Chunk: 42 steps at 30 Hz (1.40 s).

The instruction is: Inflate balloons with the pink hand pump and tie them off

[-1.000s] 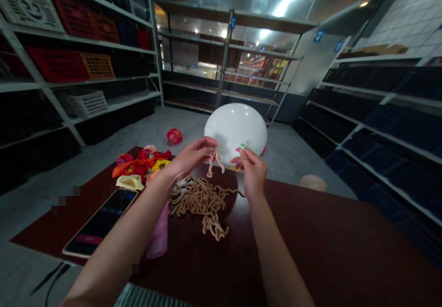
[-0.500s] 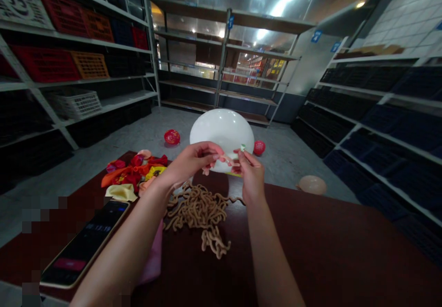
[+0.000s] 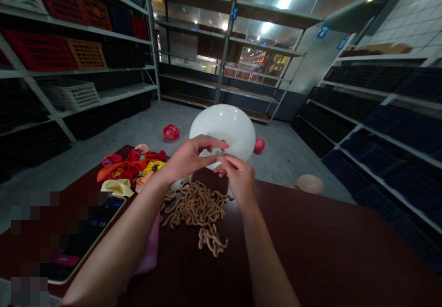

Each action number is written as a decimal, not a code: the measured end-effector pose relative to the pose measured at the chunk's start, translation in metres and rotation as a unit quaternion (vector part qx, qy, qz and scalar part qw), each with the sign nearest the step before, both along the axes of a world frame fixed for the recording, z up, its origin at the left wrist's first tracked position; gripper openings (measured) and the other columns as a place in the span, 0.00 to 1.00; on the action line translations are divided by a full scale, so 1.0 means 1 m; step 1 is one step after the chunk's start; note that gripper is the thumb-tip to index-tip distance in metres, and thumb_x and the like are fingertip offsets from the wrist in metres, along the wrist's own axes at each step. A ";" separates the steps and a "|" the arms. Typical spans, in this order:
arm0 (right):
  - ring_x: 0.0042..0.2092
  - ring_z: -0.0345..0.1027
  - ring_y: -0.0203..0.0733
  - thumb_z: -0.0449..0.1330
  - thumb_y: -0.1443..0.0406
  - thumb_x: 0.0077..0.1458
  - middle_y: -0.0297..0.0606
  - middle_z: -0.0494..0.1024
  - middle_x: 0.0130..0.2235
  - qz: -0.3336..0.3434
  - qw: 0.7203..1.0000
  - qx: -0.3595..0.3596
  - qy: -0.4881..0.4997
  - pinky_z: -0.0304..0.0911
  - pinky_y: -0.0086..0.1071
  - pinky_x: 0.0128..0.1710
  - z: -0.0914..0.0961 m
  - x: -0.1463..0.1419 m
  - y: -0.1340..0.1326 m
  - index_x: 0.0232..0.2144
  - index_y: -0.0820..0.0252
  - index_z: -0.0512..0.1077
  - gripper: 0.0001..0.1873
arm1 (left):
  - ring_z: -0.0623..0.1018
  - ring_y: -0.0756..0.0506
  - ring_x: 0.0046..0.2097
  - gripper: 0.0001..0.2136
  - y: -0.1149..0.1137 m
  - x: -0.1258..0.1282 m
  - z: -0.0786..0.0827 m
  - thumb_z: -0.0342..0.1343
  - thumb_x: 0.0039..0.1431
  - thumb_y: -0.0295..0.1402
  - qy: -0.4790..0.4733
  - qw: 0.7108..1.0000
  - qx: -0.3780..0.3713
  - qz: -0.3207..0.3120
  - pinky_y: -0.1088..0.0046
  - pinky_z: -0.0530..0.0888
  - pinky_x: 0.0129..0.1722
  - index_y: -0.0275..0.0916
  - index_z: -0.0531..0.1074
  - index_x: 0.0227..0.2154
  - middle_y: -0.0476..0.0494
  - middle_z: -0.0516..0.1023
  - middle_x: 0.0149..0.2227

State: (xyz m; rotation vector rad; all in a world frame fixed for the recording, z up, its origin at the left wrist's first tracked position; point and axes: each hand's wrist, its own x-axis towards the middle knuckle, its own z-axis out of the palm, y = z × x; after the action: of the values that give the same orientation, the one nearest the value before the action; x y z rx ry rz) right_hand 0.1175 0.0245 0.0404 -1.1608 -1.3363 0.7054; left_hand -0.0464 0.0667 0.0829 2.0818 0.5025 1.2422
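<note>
My left hand (image 3: 188, 157) is closed, its thumb and fingers curled around a small pale green, ring-like piece (image 3: 218, 152). My right hand (image 3: 239, 178) meets it from the right, fingertips pinched together just beside that piece; what they hold is too small to make out. Directly behind both hands is a large, glossy, white balloon-like round thing (image 3: 224, 123). Whether the pale green piece belongs to it I cannot tell. Below my hands a tangled heap of short brown cords (image 3: 196, 203) lies on the dark red-brown table (image 3: 311, 247).
Uninflated balloons (image 3: 131, 169) in several colours lie at the table's left, near a phone (image 3: 86, 238) and a pink item (image 3: 148, 251) partly under my left arm. Red balloons (image 3: 171, 132) and a beige balloon (image 3: 310, 183) rest on the floor. Shelves (image 3: 221, 86) with crates surround the room.
My right hand has moved left to meet my left hand. The pale green piece, at my right fingertips before, is now between my left thumb and fingers. The view has shifted slightly.
</note>
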 end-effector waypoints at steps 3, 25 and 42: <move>0.22 0.69 0.35 0.60 0.57 0.55 0.34 0.81 0.25 0.030 0.999 -0.013 0.038 0.64 0.31 0.25 0.004 0.006 0.001 0.36 0.57 0.81 0.13 | 0.78 0.42 0.49 0.13 0.009 -0.002 -0.008 0.66 0.57 0.29 0.005 1.000 0.008 0.009 0.64 0.74 0.49 0.38 0.79 0.46 0.39 0.81 0.48; 0.21 0.69 0.34 0.63 0.52 0.54 0.35 0.81 0.25 0.094 0.994 -0.016 0.060 0.59 0.29 0.23 0.006 0.010 -0.001 0.37 0.57 0.81 0.17 | 0.78 0.42 0.46 0.06 0.003 0.007 -0.006 0.64 0.63 0.31 0.020 0.983 0.173 0.066 0.63 0.71 0.50 0.40 0.82 0.42 0.42 0.83 0.44; 0.16 0.55 0.29 0.63 0.50 0.52 0.28 0.71 0.17 0.169 0.955 -0.105 0.220 0.41 0.25 0.14 0.020 0.017 -0.011 0.49 0.57 0.76 0.26 | 0.77 0.43 0.42 0.06 -0.008 0.012 -0.002 0.60 0.65 0.32 0.011 0.990 0.135 0.029 0.64 0.72 0.47 0.42 0.82 0.35 0.43 0.83 0.39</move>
State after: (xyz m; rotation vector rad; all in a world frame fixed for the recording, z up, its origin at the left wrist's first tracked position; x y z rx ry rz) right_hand 0.1341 0.0131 0.0601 -0.8696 -1.1014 1.3001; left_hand -0.0343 0.0590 0.0814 2.3222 0.4254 1.3872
